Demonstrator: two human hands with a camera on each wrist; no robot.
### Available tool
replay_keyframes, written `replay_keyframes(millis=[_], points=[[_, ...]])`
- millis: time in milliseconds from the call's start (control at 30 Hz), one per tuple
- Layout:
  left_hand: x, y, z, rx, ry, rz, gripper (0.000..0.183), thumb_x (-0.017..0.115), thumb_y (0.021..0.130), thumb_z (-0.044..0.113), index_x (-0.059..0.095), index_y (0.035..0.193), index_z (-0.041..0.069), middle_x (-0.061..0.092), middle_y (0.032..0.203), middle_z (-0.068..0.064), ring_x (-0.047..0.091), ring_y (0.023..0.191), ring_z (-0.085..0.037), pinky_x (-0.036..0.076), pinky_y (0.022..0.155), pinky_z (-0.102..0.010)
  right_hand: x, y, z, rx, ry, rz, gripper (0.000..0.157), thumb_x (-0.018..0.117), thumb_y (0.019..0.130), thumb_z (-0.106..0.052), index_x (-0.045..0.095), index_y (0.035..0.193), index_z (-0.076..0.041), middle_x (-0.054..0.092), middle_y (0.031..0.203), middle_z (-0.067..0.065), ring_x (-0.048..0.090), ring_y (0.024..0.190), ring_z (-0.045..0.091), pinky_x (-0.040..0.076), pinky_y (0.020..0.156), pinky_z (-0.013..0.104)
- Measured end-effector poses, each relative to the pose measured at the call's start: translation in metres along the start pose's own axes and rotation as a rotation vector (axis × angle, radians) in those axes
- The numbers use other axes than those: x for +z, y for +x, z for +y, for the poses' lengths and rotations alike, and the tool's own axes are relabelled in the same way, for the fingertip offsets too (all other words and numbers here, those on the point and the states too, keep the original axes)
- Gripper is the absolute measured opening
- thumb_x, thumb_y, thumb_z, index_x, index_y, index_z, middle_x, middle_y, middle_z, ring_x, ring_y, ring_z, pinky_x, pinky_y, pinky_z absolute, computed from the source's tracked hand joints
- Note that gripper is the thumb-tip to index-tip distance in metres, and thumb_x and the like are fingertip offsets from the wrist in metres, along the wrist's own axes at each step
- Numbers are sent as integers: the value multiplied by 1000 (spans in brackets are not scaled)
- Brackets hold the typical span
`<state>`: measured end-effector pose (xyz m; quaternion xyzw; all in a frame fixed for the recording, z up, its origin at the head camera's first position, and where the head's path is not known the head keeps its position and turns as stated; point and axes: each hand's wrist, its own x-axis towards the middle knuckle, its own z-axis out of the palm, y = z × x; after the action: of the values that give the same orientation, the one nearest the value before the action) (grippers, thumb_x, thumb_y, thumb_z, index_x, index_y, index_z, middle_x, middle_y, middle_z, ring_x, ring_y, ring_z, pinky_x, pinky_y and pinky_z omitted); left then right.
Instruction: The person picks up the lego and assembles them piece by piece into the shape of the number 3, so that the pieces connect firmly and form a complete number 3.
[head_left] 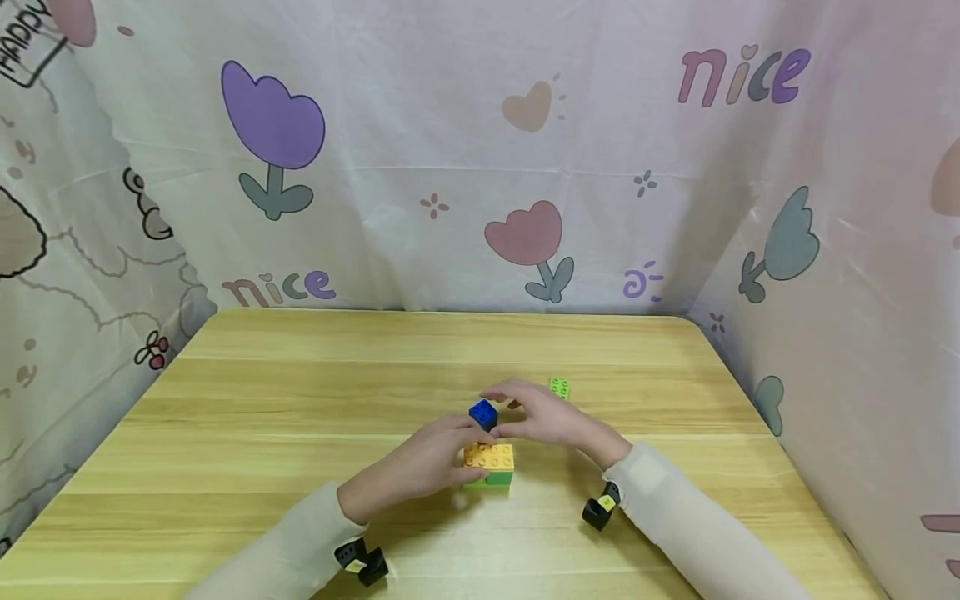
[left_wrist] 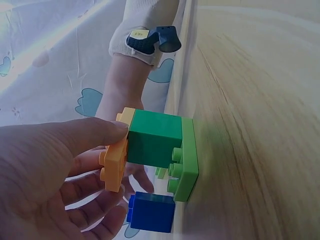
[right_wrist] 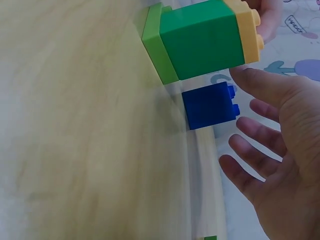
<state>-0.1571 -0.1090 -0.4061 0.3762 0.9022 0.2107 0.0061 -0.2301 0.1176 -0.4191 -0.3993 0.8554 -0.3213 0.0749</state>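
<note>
A small stack stands on the table: a light green building plate (left_wrist: 187, 160) at the bottom, a dark green block (left_wrist: 155, 137) on it, and a yellow-orange studded plate (head_left: 489, 457) on top. My left hand (head_left: 427, 458) holds the yellow-orange plate between thumb and fingers, thumb on the near side. Just behind the stack sits a blue block (head_left: 483, 414), studs up. My right hand (head_left: 543, 417) hovers around the blue block with fingers spread and loosely bent. In the right wrist view, a gap shows between its fingers and the blue block (right_wrist: 210, 106).
A light green studded piece (head_left: 559, 387) lies behind the right hand. The wooden table (head_left: 300, 375) meets a patterned cloth (head_left: 420, 125) at the back and sides. Each wrist wears a small black camera mount (head_left: 362, 562).
</note>
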Motion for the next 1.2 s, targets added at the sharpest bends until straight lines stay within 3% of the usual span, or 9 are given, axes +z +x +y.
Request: replay_keyframes(millis=[467,767,1200], points=[[0,0,0,18,17,13,38,76,87,31,69,120,13,64,113,-1,58,102,-15,50,87,-33,6,13,8,5,21,5,50,72,91,-25,55,136,-12,60,127,3,58,110,16,51,89,29],[-1,0,0,14,3,8,38,75,87,30,68,121,13,63,115,-1,58,104,-16,49,89,-35,10,16,11,0,50,6,43,72,91,-18,59,131,-12,61,117,-2,61,104,13,52,85,24],[0,-1,1,-1,-16,-6,37,74,89,30,68,121,13,64,117,0,58,107,-16,49,91,-37,13,14,15,-6,-15,21,38,71,92,-18,62,128,-11,60,116,-1,61,98,12,51,82,21]])
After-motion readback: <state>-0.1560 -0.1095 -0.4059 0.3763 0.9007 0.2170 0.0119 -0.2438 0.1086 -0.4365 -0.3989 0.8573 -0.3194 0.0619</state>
